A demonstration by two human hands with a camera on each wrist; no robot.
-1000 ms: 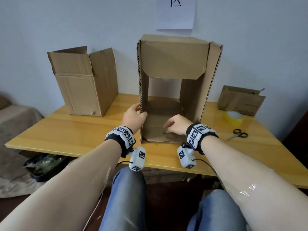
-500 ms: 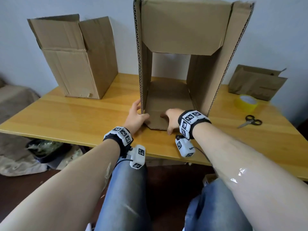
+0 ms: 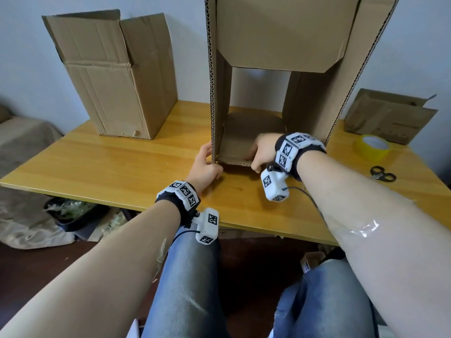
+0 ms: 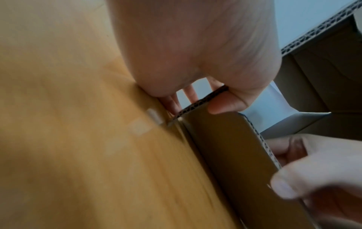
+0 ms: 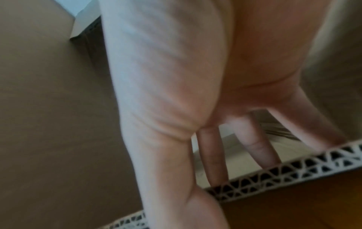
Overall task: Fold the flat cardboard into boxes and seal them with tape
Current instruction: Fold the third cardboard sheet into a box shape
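Note:
A big cardboard box (image 3: 280,32) lies on its side on the wooden table (image 3: 122,162), its open end facing me and its flaps spread. My left hand (image 3: 206,164) pinches the bottom of the upright left flap (image 3: 213,93). In the left wrist view my left hand (image 4: 199,100) has its thumb inside the corrugated edge and its fingers outside. My right hand (image 3: 262,151) grips the front edge of the bottom flap (image 3: 241,147). The right wrist view shows my right hand (image 5: 215,170) with fingers over that edge (image 5: 274,173) and the thumb under it.
A second box (image 3: 117,76) stands upright at the back left. At the right lie a yellow tape roll (image 3: 372,146), black scissors (image 3: 382,173) and a flattened carton (image 3: 388,117) against the wall. My knees are below the table's front edge.
The box now fills more of the view, nearer to me. My right hand has gone from resting on the bottom flap to gripping its front edge. My left hand stays at the left flap.

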